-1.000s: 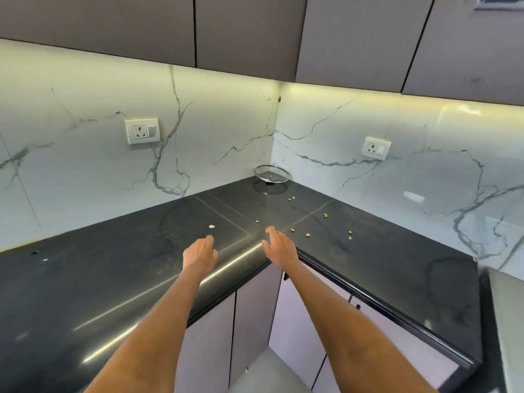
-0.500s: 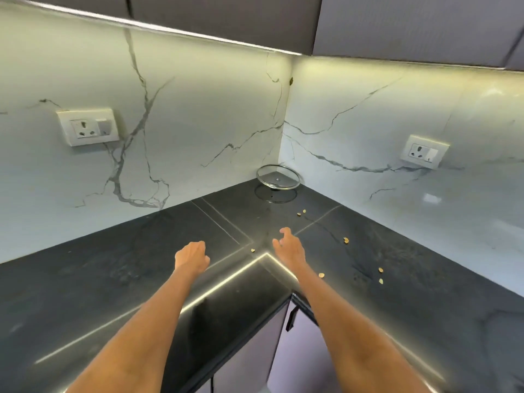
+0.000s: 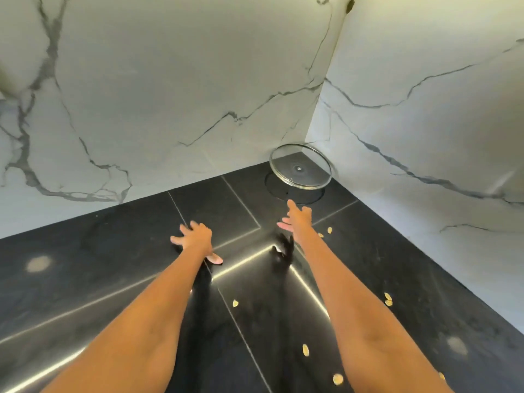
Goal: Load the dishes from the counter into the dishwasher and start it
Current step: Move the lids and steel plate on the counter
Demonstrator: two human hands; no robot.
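Both arms now reach deeper toward the black stone bench's (image 3: 113, 279) back corner. Right hand (image 3: 296, 219), fingers spread wide, nears the round glass lid (image 3: 300, 170) leaning there against the wall; left hand (image 3: 195, 236) hovers wide, empty, likely for support.

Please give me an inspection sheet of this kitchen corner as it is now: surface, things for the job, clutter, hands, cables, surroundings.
Surface: black countertop, glossy, with pale seams and light reflections.
Job's things: one glass lid in the far corner, leaning against the walls, rim on the counter. No dishwasher in view.
Clutter: small yellow flakes scattered on the counter, mostly on the right side.
Hands: left hand open, fingers spread, above the counter; right hand open, reaching toward the lid, not touching it.
Cables: nothing seen.
Surroundings: white marble walls with grey veins meeting in a corner.
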